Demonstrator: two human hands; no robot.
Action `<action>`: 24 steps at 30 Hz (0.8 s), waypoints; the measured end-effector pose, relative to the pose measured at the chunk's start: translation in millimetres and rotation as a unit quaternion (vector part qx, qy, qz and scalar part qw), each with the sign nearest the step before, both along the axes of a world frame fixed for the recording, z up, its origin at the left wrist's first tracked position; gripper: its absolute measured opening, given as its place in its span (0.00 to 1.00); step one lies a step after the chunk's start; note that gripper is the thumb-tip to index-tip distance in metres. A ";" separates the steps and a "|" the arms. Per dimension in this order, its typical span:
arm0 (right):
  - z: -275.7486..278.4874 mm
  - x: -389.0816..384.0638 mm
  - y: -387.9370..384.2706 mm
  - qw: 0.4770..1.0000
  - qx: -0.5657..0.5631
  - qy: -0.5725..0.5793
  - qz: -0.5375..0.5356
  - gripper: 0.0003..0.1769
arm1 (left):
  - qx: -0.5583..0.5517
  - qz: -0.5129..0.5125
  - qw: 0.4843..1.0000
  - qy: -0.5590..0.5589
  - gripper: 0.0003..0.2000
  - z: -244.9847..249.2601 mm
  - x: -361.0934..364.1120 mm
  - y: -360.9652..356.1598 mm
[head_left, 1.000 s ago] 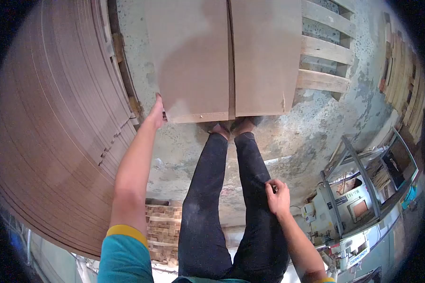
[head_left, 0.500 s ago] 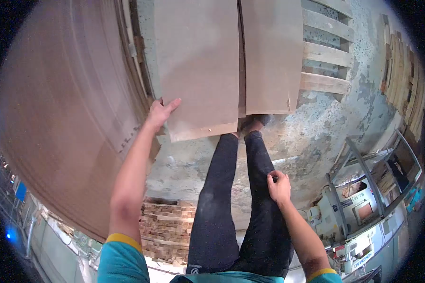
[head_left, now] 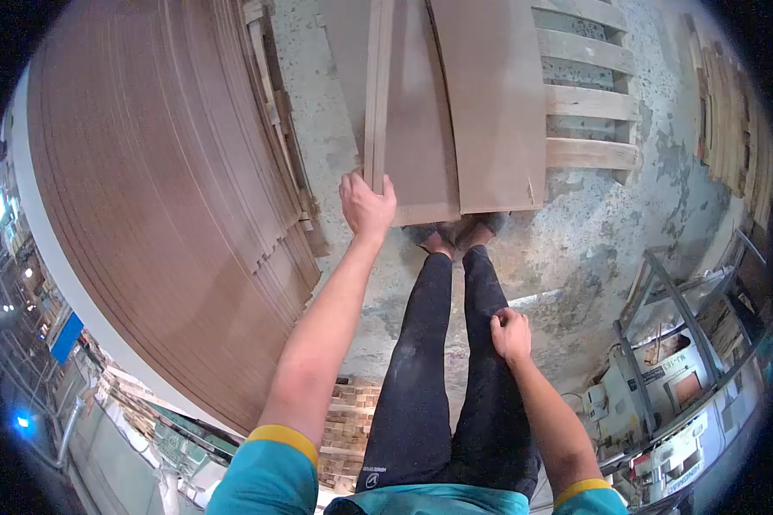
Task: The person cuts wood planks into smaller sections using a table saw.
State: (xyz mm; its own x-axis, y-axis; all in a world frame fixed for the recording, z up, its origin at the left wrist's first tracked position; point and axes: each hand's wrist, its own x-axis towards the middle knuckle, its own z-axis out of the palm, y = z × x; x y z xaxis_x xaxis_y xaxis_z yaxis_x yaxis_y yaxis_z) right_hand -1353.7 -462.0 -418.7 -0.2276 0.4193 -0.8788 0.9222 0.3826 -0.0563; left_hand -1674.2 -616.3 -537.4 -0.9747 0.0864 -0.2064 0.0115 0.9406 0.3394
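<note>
Left hand (head_left: 368, 206) grips cardboard (head_left: 377, 103) (folded, its inside hidden)

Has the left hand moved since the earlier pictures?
Yes. Judged against the slatted wooden pallet, the left hand has shifted to the person's right, closer to it, and now grips the near end of a cardboard piece seen edge-on.

**Left Hand Holds Cardboard by Its Near End**

Your left hand (head_left: 368, 206) grips the near end of a narrow cardboard piece (head_left: 376, 94), beside the flat cardboard (head_left: 496, 112). Your right hand (head_left: 512, 336), fingers curled, touches your dark trousers (head_left: 408, 386). Pallet slats (head_left: 588, 101) show past the flat cardboard's right edge; your feet (head_left: 438, 242) are at its near edge. Stacked cardboard (head_left: 155, 189) stands left.
</note>
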 end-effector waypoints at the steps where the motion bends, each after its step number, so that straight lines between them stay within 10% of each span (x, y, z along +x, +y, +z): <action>1: 0.8 1.3 1.4 1.000 -0.003 0.002 -0.007 0.13 | 0.024 -0.017 1.000 0.005 0.22 -5.1 4.0 0.2; 20: 21.8 28.4 35.6 0.996 -0.027 0.012 -0.088 0.13 | 0.094 0.003 0.994 -0.062 0.24 9.1 9.0 -9.0; 24: 17.3 50.9 35.6 0.991 -0.019 0.061 -0.119 0.13 | 0.148 0.012 0.978 -0.149 0.25 90.3 1.9 -5.2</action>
